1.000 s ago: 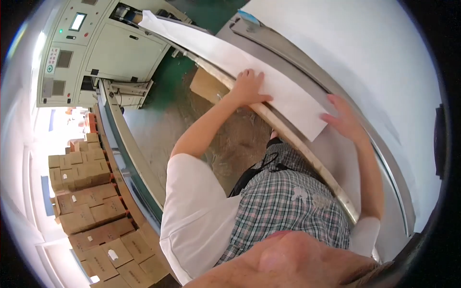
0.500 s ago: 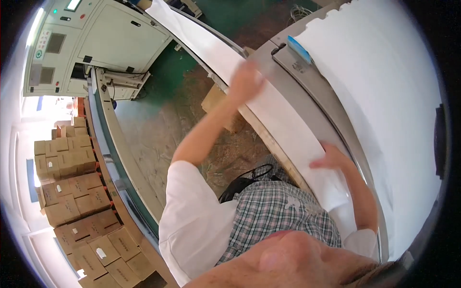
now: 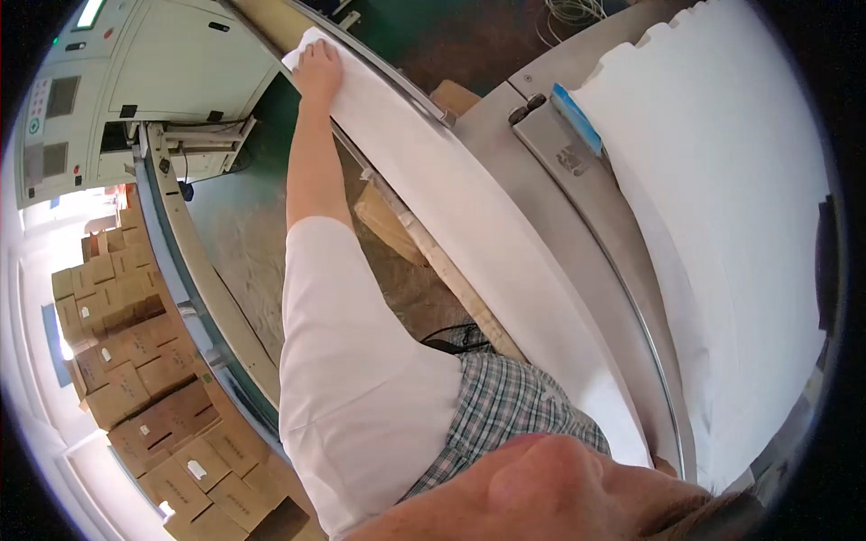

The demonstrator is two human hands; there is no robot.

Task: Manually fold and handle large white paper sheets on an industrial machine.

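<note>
A long white strip of fabric or sheet (image 3: 469, 198) lies along the narrow table in front of me, running from far left to near right. At its far end my left hand (image 3: 319, 70) rests on top of it, fingers laid near the edge and slightly apart. My left arm is stretched out straight. Of my right hand (image 3: 665, 466) only a sliver shows by the near end of the strip; its fingers are hidden. To the right, a large white sheet (image 3: 731, 198) with a ragged far edge hangs over a grey machine (image 3: 559, 149).
A metal rail (image 3: 397, 81) borders the strip's far side. A blue piece (image 3: 577, 117) sits on the machine by the sheet. Left are a pale cabinet (image 3: 198, 68), a long conveyor-like frame (image 3: 194, 248) and stacked cartons (image 3: 135, 361). A brown cardboard piece (image 3: 388, 221) lies under the table's edge.
My left hand has moved from mid-strip to its far end. My right hand has drawn back toward me, mostly out of sight. The strip's far end now lies nearer, with tan surface showing beyond.
</note>
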